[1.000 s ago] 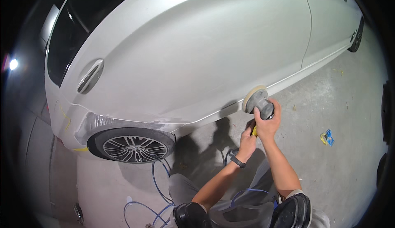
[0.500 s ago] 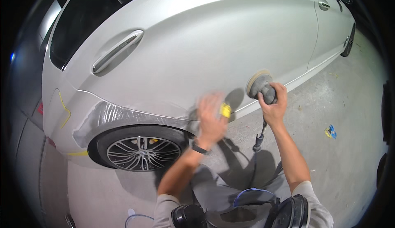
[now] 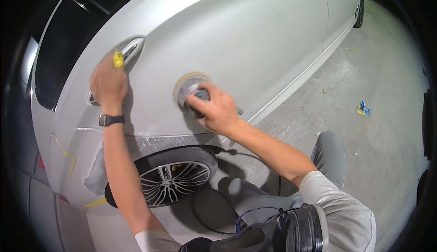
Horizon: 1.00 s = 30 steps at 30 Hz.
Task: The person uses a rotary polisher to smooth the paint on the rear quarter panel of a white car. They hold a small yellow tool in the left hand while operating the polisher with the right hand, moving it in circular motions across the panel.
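A round grey sander [image 3: 185,87] with a tan-edged pad lies against the white car door [image 3: 255,47], gripped from above by my right hand [image 3: 221,111]. My left hand [image 3: 109,82] is over the rear door handle [image 3: 134,47] with its fingers curled, covering the handle's middle. A small yellow wad [image 3: 119,60], which looks like tape, shows at its finger end. Whether the fingers also grip the handle is hidden. Below the door, a scuffed grey strip [image 3: 159,141] runs along the wheel arch.
The rear wheel [image 3: 169,184] stands close below my arms. A dark hose [image 3: 193,208] loops beside it on the concrete floor [image 3: 314,115]. Yellow line [image 3: 73,163] marks the rear panel. A small blue and yellow scrap [image 3: 363,109] lies to the right.
My right hand and the sander have shifted left, from the door's lower edge onto its panel. My left hand has moved up and left to the handle with the yellow wad.
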Each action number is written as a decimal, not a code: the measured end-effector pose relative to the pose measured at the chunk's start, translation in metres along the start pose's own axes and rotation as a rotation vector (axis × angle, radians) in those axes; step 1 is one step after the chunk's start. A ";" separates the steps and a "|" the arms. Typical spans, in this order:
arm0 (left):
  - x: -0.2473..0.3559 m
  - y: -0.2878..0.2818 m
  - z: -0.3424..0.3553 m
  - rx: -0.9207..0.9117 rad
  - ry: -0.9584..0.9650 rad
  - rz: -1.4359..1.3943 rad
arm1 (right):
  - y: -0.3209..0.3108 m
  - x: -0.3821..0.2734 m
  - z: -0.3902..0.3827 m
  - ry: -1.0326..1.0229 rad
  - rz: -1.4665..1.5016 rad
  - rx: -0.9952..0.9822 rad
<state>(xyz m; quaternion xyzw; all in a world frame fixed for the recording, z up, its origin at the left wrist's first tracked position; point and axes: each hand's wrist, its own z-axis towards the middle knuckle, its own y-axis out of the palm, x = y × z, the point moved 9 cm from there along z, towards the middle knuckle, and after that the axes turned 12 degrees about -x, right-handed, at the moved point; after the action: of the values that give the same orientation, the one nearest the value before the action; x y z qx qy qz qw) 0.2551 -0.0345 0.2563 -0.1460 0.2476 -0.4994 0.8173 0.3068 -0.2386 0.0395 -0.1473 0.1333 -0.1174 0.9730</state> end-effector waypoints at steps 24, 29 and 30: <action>-0.025 0.020 0.008 0.058 -0.145 0.054 | -0.078 0.155 0.009 0.171 -0.016 0.023; -0.038 0.025 0.008 0.021 -0.147 0.085 | -0.015 0.030 0.019 -0.119 -0.011 -0.085; -0.041 0.026 0.007 0.014 -0.142 0.065 | -0.015 0.024 0.021 -0.122 -0.024 -0.080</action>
<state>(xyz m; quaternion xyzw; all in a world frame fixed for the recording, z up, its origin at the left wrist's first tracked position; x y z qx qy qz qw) 0.2628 0.0135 0.2604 -0.1673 0.1902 -0.4626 0.8496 0.3330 -0.2536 0.0583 -0.1944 0.0764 -0.1143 0.9712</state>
